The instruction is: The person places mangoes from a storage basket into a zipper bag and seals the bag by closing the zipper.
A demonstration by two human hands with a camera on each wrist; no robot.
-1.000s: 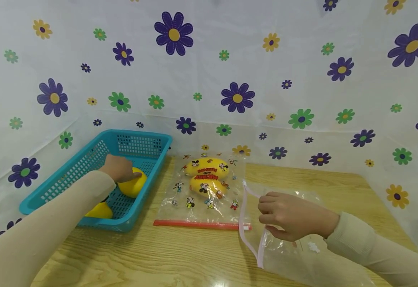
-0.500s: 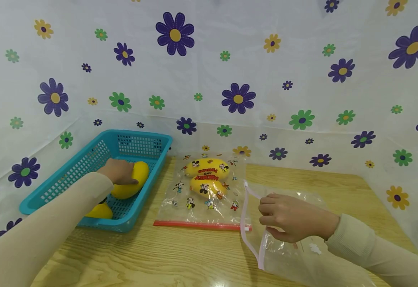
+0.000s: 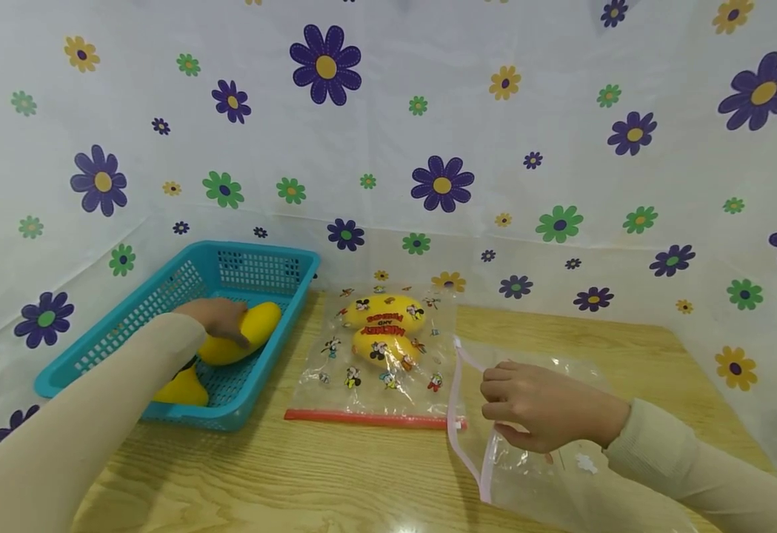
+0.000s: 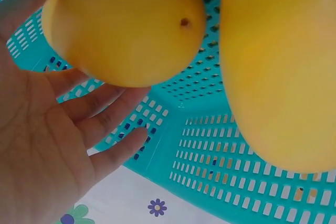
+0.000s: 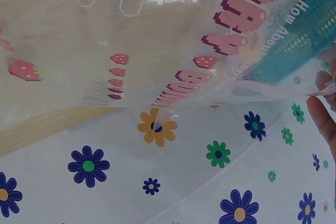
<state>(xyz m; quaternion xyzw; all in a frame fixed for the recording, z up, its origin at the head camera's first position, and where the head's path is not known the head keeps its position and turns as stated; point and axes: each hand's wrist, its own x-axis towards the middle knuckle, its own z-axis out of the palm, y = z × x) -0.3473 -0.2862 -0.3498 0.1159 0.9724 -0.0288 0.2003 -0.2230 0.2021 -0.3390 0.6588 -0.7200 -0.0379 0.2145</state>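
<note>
My left hand (image 3: pixel 211 318) is inside the blue basket (image 3: pixel 295 292), gripping a yellow mango (image 3: pixel 263 323). In the left wrist view its thumb lies at one side of the mango (image 4: pixel 126 30) and the fingers reach beneath. A second yellow fruit (image 3: pixel 184 387) lies at the basket's near end, partly covered by the left sleeve. On the right, my right hand (image 3: pixel 541 407) pinches the upper side of a clear zip bag (image 3: pixel 528 474), holding its pink-edged mouth apart. The right wrist view shows strawberry prints on this bag (image 5: pixel 157 40) and fingertips at its edge.
Between basket and hand-held bag lies a clear cartoon-printed bag (image 3: pixel 335 389) with a red slider strip (image 3: pixel 361 418) and two yellow fruits inside. A wooden table (image 3: pixel 335 481) carries everything. Flower-patterned white cloth (image 3: pixel 375 126) stands behind and at both sides.
My left hand has shifted slightly left and lower around the mango, which has turned and tilted within the basket. My right hand and its bag have hardly moved.
</note>
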